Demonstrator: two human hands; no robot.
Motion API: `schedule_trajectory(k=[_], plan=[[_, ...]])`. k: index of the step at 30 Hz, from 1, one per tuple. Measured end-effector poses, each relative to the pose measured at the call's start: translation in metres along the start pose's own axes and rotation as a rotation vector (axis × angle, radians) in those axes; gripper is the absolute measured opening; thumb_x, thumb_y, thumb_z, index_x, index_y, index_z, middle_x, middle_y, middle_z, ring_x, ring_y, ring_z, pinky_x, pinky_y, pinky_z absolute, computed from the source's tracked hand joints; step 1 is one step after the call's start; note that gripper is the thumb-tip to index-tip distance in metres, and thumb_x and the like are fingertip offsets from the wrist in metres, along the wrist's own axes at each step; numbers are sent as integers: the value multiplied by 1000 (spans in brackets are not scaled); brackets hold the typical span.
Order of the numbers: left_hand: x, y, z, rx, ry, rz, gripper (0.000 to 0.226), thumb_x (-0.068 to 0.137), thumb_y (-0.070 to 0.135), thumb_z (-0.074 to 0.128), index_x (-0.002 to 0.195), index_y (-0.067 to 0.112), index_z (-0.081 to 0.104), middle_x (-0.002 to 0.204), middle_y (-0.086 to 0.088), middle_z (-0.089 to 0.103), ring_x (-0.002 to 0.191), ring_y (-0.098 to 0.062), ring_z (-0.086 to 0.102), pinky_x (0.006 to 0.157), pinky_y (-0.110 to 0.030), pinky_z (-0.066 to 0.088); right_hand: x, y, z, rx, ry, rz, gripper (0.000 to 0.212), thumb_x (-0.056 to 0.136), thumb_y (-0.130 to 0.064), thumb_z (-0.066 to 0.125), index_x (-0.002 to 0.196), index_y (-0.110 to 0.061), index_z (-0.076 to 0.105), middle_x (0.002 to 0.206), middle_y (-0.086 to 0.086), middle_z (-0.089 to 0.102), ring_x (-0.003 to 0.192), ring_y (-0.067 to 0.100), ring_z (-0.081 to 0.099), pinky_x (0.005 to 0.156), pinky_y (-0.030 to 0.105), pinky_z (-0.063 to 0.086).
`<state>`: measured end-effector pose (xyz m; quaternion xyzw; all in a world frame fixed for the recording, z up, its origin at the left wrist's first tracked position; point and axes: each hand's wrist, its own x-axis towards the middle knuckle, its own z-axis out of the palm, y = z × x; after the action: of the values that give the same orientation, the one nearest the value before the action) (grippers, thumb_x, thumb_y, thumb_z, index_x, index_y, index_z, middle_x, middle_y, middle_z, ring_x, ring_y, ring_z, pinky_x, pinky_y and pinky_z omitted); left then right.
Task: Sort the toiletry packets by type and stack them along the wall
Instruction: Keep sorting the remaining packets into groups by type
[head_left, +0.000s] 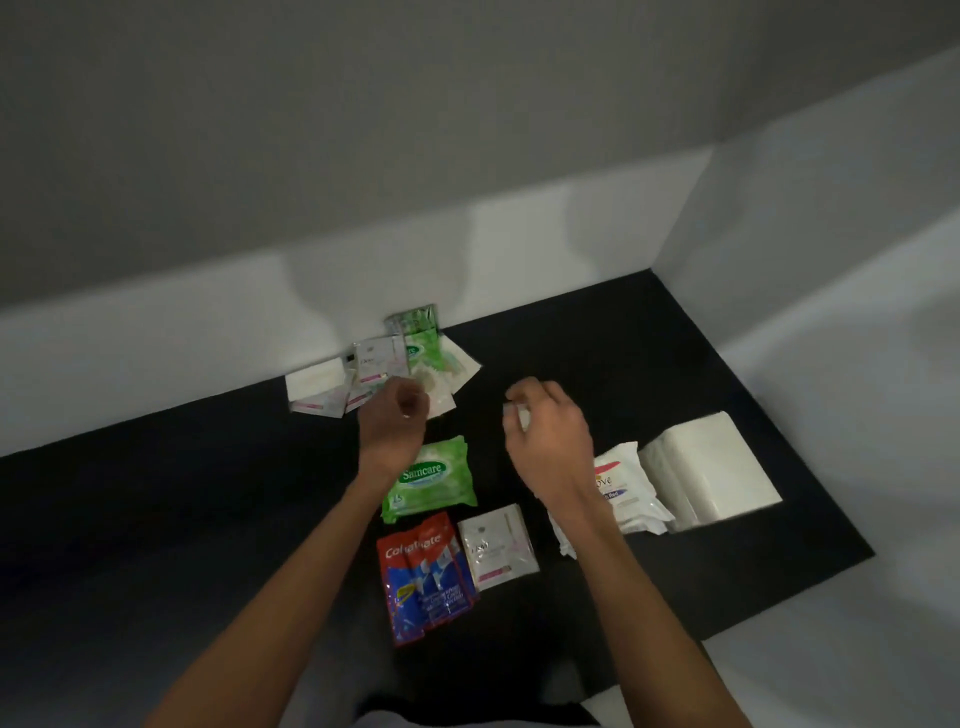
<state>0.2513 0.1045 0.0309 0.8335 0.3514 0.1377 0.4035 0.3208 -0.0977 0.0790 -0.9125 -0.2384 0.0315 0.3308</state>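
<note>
Your left hand (397, 418) is curled above the mixed pile of packets (415, 358) lying against the wall (208, 312); whether it holds anything cannot be told; your right hand (550, 436) pinches a small white piece (519, 414), too blurred to name; nearer you on the black surface (156, 519) lie a green wipes pack (428, 480), red Colgate sachets (423, 577) and a white Dove sachet (496, 545); a Dove wipes pack (623, 488) and a white tissue stack (709, 473) sit to the right.

Green wipes pack (426, 478), just short of the left hand (397, 415): "Samcare", numeral "15".
Red sachets (421, 571), nearer still: "Colgate".
White sachet (496, 545), beside those: "Dove", faint.
White wipes pack (626, 491), behind the right hand (545, 431): "ove", first letter hidden.
</note>
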Motion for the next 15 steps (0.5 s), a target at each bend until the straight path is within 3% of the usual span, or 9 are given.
schedule_trajectory(k=[4, 10, 13, 15], plan=[[42, -31, -17, -17, 139, -101, 8, 97, 12, 69, 103, 7, 71, 103, -11, 77, 99, -28, 72, 88, -32, 48, 52, -25, 55, 82, -130, 3, 12, 100, -22, 65, 111, -19, 68, 109, 4, 67, 95, 24, 70, 80, 45, 61], [99, -67, -21, 1, 85, -402, 47, 100, 29, 66, 134, -3, 60, 138, -26, 63, 131, -40, 57, 107, -41, 46, 96, -52, 129, 20, -364, -54, 38, 102, -18, 55, 140, -20, 60, 138, 11, 61, 127, 38, 59, 98, 47, 53], [112, -79, -14, -64, 28, -489, 56, 101, 37, 64, 140, -3, 59, 139, -24, 63, 127, -41, 60, 104, -44, 52, 104, -51, 153, -160, -463, -100, 53, 101, -18, 52, 153, -27, 49, 158, 7, 47, 137, 41, 47, 112, 53, 43], [118, -86, -9, -145, 29, -519, 49, 97, 41, 67, 124, 0, 71, 125, -22, 72, 112, -39, 69, 97, -46, 58, 104, -48, 165, -218, -489, -99, 52, 101, -22, 52, 153, -29, 49, 161, 5, 41, 141, 42, 41, 114, 55, 39]])
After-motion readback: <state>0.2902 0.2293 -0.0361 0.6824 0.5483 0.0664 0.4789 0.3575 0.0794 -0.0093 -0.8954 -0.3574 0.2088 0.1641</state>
